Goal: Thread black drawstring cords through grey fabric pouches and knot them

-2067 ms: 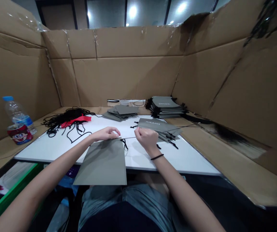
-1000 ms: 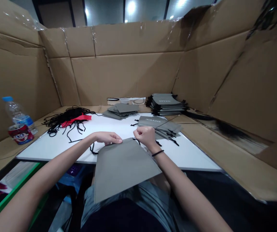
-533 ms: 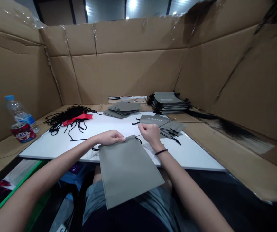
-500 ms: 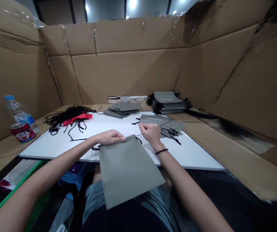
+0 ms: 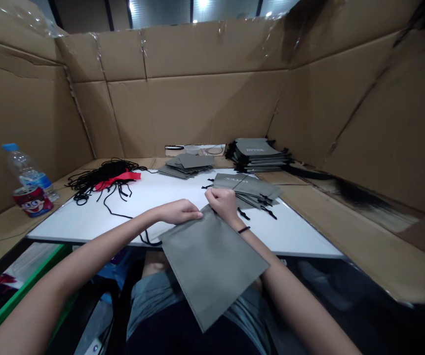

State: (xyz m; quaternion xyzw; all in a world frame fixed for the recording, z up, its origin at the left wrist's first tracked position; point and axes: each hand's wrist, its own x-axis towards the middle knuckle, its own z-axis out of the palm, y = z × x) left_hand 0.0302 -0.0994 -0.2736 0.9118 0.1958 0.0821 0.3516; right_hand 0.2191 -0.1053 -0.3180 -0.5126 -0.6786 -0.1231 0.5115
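Observation:
A flat grey fabric drawstring bag hangs tilted over the white table's front edge, its lower corner above my lap. My left hand and my right hand both pinch its top edge, close together. A black cord loops out from the bag's left side onto the table. Next to my right hand lies a pile of grey bags with black cords.
A tangle of black cords with a red strip lies at the table's left. Behind are a loose grey bag pile and a printed stack. A plastic bottle and a red can stand left. Cardboard walls surround the table.
Both hands have shifted right with the bag, which has swung further right and tilted more. The black cord now shows more at the bag's left side.

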